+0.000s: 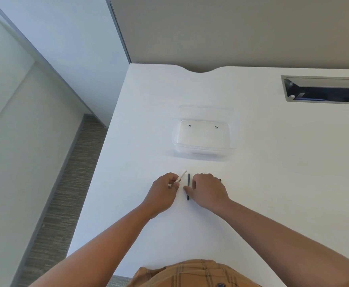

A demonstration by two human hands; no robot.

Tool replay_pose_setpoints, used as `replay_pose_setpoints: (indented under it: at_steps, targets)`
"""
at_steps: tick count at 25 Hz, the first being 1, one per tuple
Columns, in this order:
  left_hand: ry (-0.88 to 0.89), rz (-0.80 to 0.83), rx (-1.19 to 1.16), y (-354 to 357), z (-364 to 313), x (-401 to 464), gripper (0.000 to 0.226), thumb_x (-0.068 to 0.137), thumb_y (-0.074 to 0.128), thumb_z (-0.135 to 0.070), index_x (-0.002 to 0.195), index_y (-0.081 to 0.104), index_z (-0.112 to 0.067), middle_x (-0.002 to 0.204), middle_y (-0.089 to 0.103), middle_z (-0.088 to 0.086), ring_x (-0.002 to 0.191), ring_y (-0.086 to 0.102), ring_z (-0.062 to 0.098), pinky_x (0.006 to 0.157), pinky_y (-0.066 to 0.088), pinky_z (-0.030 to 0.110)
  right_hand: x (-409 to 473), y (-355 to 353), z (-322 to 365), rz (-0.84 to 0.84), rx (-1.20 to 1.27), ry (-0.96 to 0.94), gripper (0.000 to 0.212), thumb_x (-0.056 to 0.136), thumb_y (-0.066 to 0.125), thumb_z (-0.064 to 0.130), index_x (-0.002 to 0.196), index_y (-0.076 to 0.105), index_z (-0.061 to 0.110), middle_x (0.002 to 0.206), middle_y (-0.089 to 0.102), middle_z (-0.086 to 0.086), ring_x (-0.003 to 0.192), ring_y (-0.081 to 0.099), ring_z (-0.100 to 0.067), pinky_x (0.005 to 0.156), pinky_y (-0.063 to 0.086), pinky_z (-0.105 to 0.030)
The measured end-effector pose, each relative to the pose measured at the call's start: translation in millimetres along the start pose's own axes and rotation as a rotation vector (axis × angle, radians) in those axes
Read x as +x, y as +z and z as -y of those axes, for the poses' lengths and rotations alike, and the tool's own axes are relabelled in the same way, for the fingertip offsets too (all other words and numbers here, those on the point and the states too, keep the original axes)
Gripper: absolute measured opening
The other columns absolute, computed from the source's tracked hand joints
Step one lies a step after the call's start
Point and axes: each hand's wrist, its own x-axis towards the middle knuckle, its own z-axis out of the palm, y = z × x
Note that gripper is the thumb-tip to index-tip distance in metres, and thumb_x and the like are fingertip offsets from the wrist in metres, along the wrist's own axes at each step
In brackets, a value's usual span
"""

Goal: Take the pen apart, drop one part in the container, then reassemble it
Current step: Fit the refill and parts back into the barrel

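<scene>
My left hand [165,189] pinches a white pen barrel [181,176], whose tip points up and to the right. A thin dark refill [188,186] lies straight on the white table [272,162], between my two hands. My right hand [207,189] rests palm down beside the refill, its thumb touching the refill's lower half. A small dark pen part [220,180] peeks out from behind my right hand. The clear plastic container [204,133] stands beyond my hands; nothing shows inside it apart from small marks on its bottom.
A grey cable slot [324,90] is cut into the table at the far right. The table's left edge [99,166] drops to a carpeted floor. A rounded notch marks the far edge [200,70], with a wall panel behind.
</scene>
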Motion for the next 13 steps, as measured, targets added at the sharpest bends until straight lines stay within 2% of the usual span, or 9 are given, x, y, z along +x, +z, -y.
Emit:
replay_pose_setpoints:
  at_steps: [4,8,10,12,13]
  targets:
    - [0.005,0.003,-0.007,0,-1,0,0.015,0.102,0.050,-0.020,0.104,0.065,-0.023,0.097,0.065,-0.007,0.081,0.054,0.012,0.062,0.041,0.023,0,1,-3,0.041,0.005,0.013,0.029,0.090,0.057,0.042,0.083,0.064,0.015,0.084,0.070,-0.003,0.082,0.065,-0.028,0.074,0.055,-0.038]
    - [-0.006,-0.013,-0.048,-3,-5,-1,0.016,0.101,0.051,-0.021,0.105,0.066,-0.025,0.092,0.061,-0.011,0.076,0.054,0.009,0.057,0.041,0.020,2,-2,-8,0.091,0.057,0.036,0.023,0.086,0.059,0.034,0.075,0.063,0.014,0.078,0.072,-0.004,0.071,0.062,-0.027,0.065,0.050,-0.033]
    - [0.008,-0.032,-0.069,-5,-8,-2,0.015,0.101,0.052,-0.022,0.106,0.067,-0.025,0.085,0.058,-0.013,0.065,0.052,0.000,0.051,0.038,0.015,1,-7,-14,0.083,0.208,0.052,0.022,0.081,0.063,0.032,0.068,0.064,0.014,0.072,0.073,-0.005,0.062,0.062,-0.022,0.059,0.048,-0.031]
    - [0.052,-0.051,-0.081,-7,-12,-4,0.014,0.101,0.054,-0.022,0.105,0.068,-0.023,0.078,0.057,-0.014,0.053,0.049,-0.004,0.046,0.034,0.009,-2,-16,-18,0.027,0.489,0.063,0.023,0.081,0.067,0.027,0.067,0.066,0.009,0.070,0.074,-0.009,0.054,0.061,-0.017,0.056,0.048,-0.030]
    - [0.083,-0.061,-0.082,-7,-13,-4,0.014,0.100,0.056,-0.022,0.105,0.068,-0.024,0.079,0.059,-0.015,0.053,0.049,-0.004,0.046,0.034,0.008,-5,-22,-18,-0.004,0.624,0.067,0.023,0.082,0.068,0.025,0.068,0.066,0.007,0.070,0.074,-0.009,0.051,0.061,-0.015,0.055,0.047,-0.030]
